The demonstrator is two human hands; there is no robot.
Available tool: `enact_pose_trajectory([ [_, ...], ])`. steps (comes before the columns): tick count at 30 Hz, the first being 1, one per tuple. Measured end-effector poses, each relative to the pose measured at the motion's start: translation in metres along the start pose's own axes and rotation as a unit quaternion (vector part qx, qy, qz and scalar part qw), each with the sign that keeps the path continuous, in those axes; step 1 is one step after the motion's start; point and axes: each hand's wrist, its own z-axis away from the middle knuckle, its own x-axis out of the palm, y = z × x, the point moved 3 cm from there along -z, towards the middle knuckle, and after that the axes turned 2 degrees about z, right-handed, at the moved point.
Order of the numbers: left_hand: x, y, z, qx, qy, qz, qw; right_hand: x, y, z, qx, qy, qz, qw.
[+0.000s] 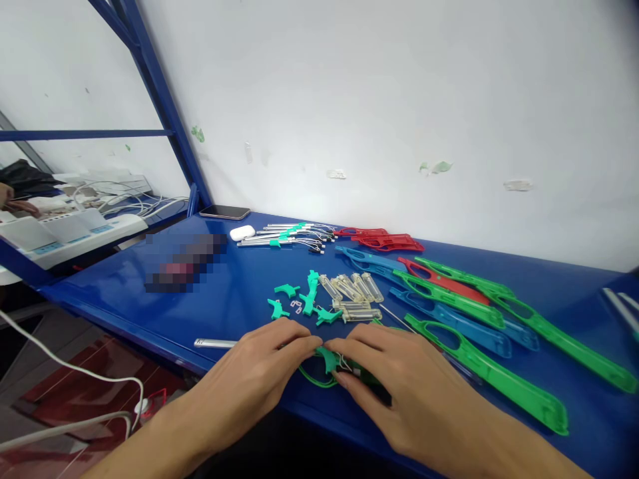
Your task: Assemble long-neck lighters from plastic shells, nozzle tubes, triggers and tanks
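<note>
A teal plastic trigger sits between my two hands at the front edge of the table. My left hand is closed, its thumb and fingertips pinching at the trigger's left side. From the right, my right hand pinches the same piece, with thin white wires beside its fingers. A silvery metal tube sticks out left from under my left hand. Below the fingertips curves the loop of a green handle shell, mostly covered by my hands. Loose teal triggers lie just beyond, beside clear fuel tanks.
Green half-shells, blue ones and red ones lie on the right and at the back. Wired metal tubes, a white case and a phone are near the wall. A blurred dark item lies left.
</note>
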Motion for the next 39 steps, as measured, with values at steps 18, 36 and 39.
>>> enact_pose_trajectory([
  [18,0.004,0.005,-0.005,-0.029,0.037,0.003,0.999,0.006,0.004,-0.001,-0.033,0.021,0.057,0.998],
  [36,-0.003,0.007,-0.008,-0.059,0.023,0.051,0.997,0.008,0.009,0.002,-0.037,0.033,0.032,0.998],
  [39,-0.001,0.004,-0.008,-0.051,0.042,0.062,0.996,0.006,0.009,0.001,-0.029,0.02,0.005,0.999],
])
